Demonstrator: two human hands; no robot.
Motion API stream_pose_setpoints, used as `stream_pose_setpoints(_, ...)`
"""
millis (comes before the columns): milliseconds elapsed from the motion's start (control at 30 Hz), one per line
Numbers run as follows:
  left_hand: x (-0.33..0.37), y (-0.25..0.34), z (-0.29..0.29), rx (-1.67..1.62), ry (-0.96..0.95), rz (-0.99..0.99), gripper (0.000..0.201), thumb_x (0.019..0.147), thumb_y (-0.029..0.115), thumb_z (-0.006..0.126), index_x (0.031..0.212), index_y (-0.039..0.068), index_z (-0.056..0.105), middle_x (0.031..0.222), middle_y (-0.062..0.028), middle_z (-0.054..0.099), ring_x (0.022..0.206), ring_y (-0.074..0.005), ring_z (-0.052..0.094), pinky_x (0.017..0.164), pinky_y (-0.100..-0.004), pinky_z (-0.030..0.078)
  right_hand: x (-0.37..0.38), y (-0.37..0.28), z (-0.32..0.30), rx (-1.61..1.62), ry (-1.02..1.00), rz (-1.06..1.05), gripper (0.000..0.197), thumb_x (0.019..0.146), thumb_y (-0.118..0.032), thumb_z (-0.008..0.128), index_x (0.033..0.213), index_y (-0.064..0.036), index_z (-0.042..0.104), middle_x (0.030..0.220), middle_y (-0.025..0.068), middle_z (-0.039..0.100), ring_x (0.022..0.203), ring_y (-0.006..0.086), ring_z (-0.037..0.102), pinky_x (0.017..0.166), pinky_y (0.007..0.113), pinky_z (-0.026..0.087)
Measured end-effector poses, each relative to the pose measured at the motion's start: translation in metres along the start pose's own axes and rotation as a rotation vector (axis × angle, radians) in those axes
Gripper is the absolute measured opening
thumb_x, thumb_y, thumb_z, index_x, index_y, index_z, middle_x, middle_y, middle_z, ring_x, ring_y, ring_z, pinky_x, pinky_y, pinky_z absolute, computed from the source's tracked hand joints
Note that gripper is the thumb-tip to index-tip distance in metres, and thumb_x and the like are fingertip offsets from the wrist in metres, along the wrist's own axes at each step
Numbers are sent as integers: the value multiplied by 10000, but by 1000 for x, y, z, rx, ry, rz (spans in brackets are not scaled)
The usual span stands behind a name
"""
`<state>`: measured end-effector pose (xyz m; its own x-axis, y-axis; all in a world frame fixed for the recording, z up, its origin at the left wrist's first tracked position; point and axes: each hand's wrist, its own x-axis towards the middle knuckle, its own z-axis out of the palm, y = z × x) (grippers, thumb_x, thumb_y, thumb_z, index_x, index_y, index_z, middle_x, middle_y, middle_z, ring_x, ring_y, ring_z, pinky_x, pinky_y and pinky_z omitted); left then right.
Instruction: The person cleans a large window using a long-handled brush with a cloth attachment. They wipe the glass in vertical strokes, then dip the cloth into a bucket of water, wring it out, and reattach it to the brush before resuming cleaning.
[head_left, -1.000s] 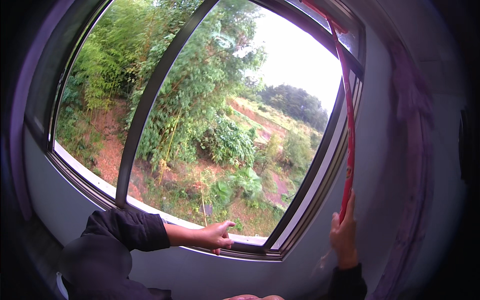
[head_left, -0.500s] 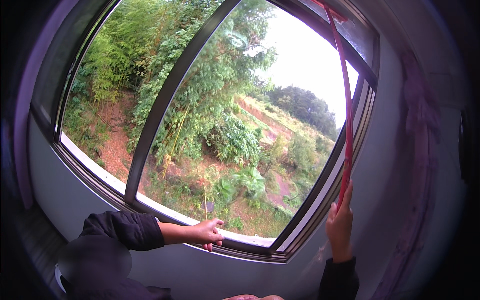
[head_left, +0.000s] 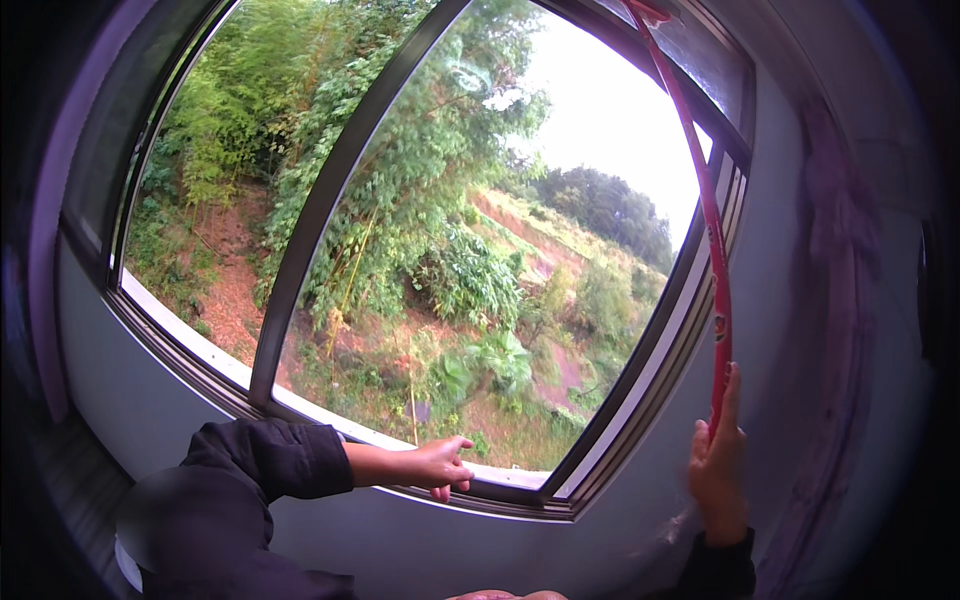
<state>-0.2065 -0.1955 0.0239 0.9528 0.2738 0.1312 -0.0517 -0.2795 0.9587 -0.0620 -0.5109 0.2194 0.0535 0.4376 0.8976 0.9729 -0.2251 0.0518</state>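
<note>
My right hand [head_left: 718,475] is wrapped round the lower end of a long red pole [head_left: 717,265], with one finger stretched along it. The pole slants up past the window's right side. Its red head [head_left: 652,13] is at the upper pane [head_left: 705,60], partly cut off by the picture's top edge. Over the lower window frame [head_left: 515,494] is my left hand [head_left: 443,467], one finger stretched out and the others loosely bent, with nothing in it. Whether it touches the frame is unclear.
The sliding window's dark upright bar [head_left: 318,215] divides the large panes. Trees and a slope show through the glass. A pale wall [head_left: 640,560] lies below, and a purplish curtain-like strip [head_left: 835,290] hangs at the right. A dark, blurred shape [head_left: 190,530] fills the lower left.
My right hand has moved right and slightly down, with the pole's lower end; the pole's head has shifted a little left. My left hand has slid slightly right along the frame.
</note>
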Motion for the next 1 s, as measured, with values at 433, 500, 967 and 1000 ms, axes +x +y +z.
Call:
stream_pose_setpoints(433, 29, 27, 51, 70, -130, 25, 729, 948, 184, 551, 1467, -13, 77, 959, -141, 656, 565, -163, 632, 487, -277, 537, -31, -13, -61, -161, -85, 66, 848, 862, 41, 526, 1520, -154, 28, 1189, 355, 547, 981, 455, 625, 823, 472, 539)
stream_pose_setpoints(500, 34, 26, 54, 79, -126, 20, 731, 949, 188, 551, 1467, -13, 76, 957, -141, 657, 564, -163, 632, 485, -275, 537, -28, -23, -44, -157, -108, 157, 863, 863, 30, 539, 1520, -156, 12, 1107, 343, 593, 897, 439, 657, 756, 463, 563)
stream_pose_setpoints(967, 28, 25, 49, 10, -150, 45, 728, 929, 183, 562, 1446, -35, 97, 977, -175, 654, 538, -181, 633, 466, -296, 554, -29, -47, 64, -166, 24, 85, 827, 884, -19, 554, 1505, -65, 9, 896, 258, 626, 699, 401, 642, 578, 449, 531)
stream_pose_setpoints(1000, 29, 24, 47, 8, -148, 35, 730, 930, 184, 562, 1445, -37, 95, 978, -176, 653, 540, -182, 634, 466, -295, 553, -37, -49, 59, -156, 28, 63, 822, 886, -20, 551, 1505, -65, 11, 899, 261, 625, 699, 401, 643, 579, 450, 531)
